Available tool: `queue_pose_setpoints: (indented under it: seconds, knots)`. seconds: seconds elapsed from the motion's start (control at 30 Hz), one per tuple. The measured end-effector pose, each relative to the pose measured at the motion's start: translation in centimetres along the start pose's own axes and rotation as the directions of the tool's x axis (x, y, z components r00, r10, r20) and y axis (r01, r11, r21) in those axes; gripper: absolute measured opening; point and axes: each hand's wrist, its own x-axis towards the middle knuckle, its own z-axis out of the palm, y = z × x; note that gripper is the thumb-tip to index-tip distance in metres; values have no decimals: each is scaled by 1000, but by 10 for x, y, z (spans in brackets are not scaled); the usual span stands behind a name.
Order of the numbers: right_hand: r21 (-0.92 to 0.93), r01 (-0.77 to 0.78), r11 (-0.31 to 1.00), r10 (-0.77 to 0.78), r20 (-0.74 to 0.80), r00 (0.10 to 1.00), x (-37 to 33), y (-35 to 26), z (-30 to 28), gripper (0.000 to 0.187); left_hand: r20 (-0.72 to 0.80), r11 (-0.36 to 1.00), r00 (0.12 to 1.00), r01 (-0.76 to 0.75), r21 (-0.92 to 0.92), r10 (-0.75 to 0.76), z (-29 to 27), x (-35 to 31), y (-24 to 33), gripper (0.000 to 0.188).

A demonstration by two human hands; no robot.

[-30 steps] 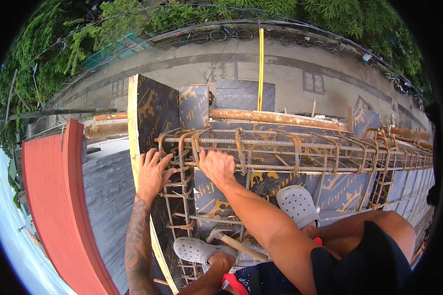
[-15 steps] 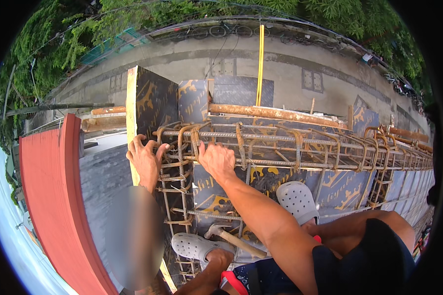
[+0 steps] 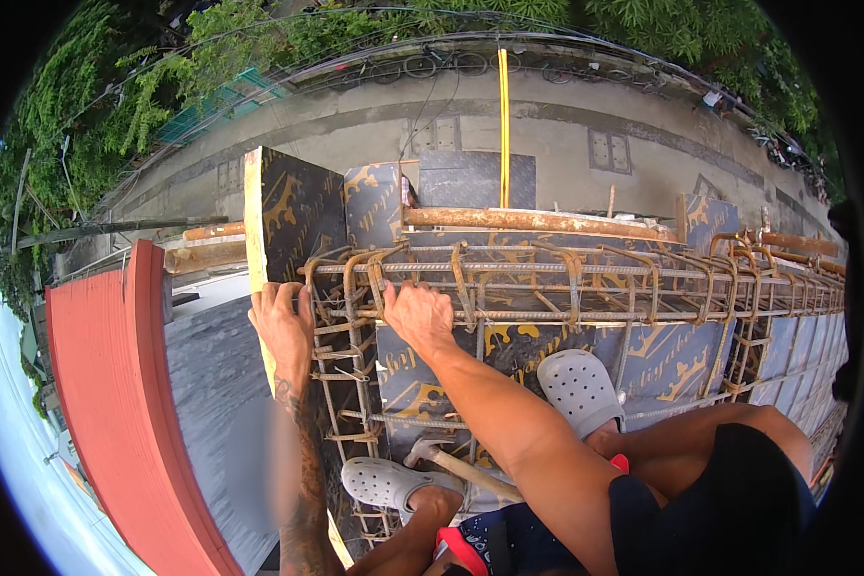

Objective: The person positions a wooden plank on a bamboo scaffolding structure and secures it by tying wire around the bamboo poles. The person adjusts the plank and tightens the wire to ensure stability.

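My left hand [image 3: 283, 326] is at the pale edge of an upright, dark-faced plywood panel [image 3: 302, 206], its fingers bent over that edge beside the rebar cage. Just to the right, my right hand [image 3: 420, 314] is closed on a rusty stirrup [image 3: 378, 274] near the left end of the horizontal rebar cage [image 3: 528, 269]. Its palm side is hidden. Below the hands, a hammer [image 3: 466, 470] with a wooden handle lies between my feet, which wear grey clogs [image 3: 578, 389].
Dark plywood sheets [image 3: 418, 384] sit under and beside the cage. A rusty pipe [image 3: 538, 222] runs along the far side, with a yellow pole [image 3: 504, 130] beyond it. Far below lies a paved street [image 3: 355, 125]. At left are a red metal edge [image 3: 115, 365] and grey roofing [image 3: 197, 384].
My left hand's spread fingers and thumb have drawn closer together at the panel edge. The right hand keeps its place on the cage. The view has tilted slightly.
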Motion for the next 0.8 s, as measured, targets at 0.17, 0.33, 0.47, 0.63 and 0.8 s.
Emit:
queue_pose_setpoints:
  seconds: [0.17,0.33,0.47,0.63,0.8]
  knots:
    - [-48,30,998,-35,-108,994,0,0,5,44,72,967,965,-254,-2,254,14,-24,-9,27]
    - [-25,23,999,-25,-55,998,1,0,5,45,75,970,975,-217,106,210,31,-31,-6,36]
    - [7,3,1000,-3,-46,999,0,0,3,46,159,955,955,-272,122,252,35,-24,1,28]
    - [-18,3,1000,-4,-4,1000,1,0,2,50,414,890,847,-427,158,333,36,-4,-2,9]
    - [-5,-21,1000,21,31,999,1,-1,-1,51,457,869,774,-494,1,439,35,10,-14,7]
